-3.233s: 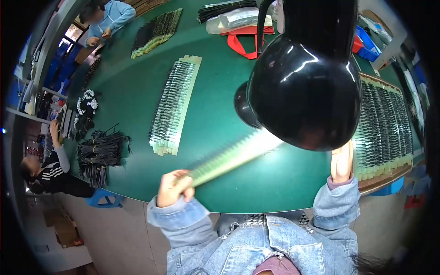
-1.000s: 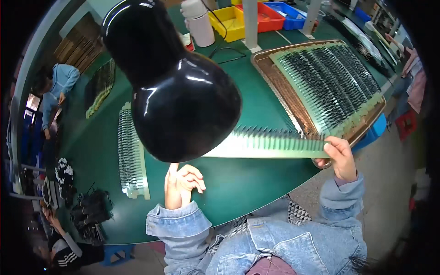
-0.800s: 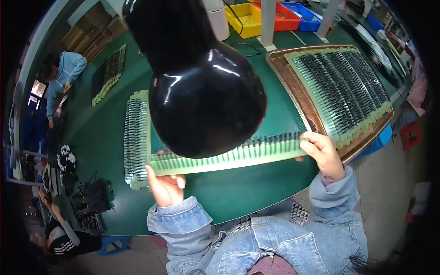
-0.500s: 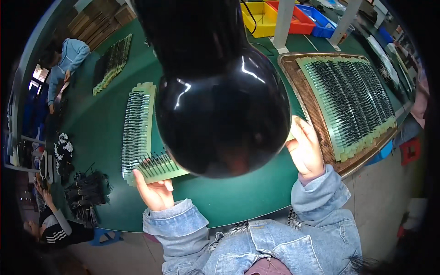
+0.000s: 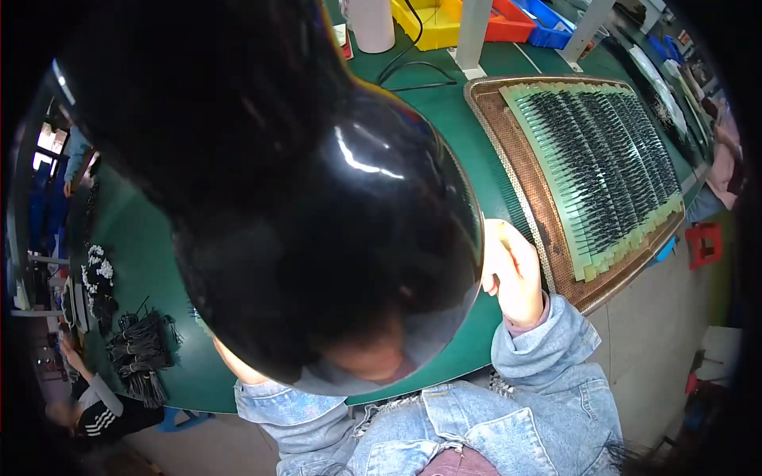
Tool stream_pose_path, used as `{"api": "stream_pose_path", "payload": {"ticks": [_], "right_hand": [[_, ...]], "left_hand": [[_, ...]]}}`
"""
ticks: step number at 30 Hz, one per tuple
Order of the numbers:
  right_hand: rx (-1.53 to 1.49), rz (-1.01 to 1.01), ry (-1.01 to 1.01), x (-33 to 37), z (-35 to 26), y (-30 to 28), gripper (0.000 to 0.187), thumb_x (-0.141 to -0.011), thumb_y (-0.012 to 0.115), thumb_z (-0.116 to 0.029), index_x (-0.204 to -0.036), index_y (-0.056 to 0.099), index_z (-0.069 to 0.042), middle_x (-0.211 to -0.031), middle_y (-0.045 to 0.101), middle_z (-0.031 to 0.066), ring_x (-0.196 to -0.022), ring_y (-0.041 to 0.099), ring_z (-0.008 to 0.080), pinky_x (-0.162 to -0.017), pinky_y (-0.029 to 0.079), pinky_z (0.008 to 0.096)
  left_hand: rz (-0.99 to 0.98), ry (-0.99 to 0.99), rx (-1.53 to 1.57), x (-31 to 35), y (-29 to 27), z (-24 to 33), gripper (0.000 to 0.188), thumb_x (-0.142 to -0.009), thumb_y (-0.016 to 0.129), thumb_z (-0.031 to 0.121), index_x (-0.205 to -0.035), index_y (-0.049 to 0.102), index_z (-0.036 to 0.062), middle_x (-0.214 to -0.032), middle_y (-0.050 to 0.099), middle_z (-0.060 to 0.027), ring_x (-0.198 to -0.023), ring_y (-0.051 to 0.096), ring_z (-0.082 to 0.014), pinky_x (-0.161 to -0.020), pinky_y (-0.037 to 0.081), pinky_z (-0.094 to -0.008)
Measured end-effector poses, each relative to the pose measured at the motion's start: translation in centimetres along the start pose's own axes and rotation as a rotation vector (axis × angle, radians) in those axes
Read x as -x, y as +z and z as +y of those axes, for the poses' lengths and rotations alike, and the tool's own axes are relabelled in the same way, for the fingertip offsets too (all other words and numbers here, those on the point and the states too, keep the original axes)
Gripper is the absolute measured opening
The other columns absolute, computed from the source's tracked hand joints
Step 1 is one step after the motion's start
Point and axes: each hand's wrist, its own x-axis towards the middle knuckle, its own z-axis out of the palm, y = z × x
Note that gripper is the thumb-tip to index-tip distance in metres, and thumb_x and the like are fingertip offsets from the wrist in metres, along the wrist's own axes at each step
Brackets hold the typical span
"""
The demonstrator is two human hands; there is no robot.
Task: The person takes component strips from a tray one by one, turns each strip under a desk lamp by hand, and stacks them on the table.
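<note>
Green bench (image 5: 468, 127) is mostly blocked by a glossy black lamp shade (image 5: 317, 230) close to the camera. Right hand (image 5: 512, 274) is curled at the bench edge, apparently gripping something hidden behind the shade; contents cannot be told. Left hand (image 5: 234, 366) is nearly fully hidden, state cannot be told. Brown tray (image 5: 548, 230) of green component strips (image 5: 603, 159) sits just right of the right hand. Step judged: strip handling beside the tray; careful alignment is called for next.

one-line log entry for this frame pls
view: black lamp shade blocks centre | right hand: at table edge beside brown tray, grip unclear | left hand: hidden
</note>
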Motion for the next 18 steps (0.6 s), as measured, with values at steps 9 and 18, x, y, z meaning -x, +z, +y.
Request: {"api": "stream_pose_path", "payload": {"ticks": [9,18], "right_hand": [[-0.068,-0.054,-0.007,0.2,0.0,-0.4,0.021,-0.080,0.046,-0.009,-0.096,0.048,0.004,-0.063,0.050,0.0015,-0.049,0.045,0.0044,-0.042,0.037,0.0165],[-0.103,-0.098,-0.027,0.4,0.3,-0.5,0.021,-0.079,0.047,-0.006,-0.096,0.049,0.005,-0.065,0.052,0.0032,-0.051,0.048,0.0057,-0.044,0.040,0.0178]], "left_hand": [[-0.010,-0.061,-0.031,-1.7,-6.1,0.8,0.030,-0.080,0.049,0.032,-0.091,0.050,0.0040,-0.073,0.055,-0.0062,-0.044,0.047,-0.0139,-0.034,0.041,-0.0248],[0.116,-0.101,0.005,-1.0,-1.9,0.8,0.034,-0.080,0.049,0.033,-0.096,0.049,0.0032,-0.078,0.058,-0.0084,-0.049,0.053,-0.0175,-0.036,0.044,-0.0262]]}}
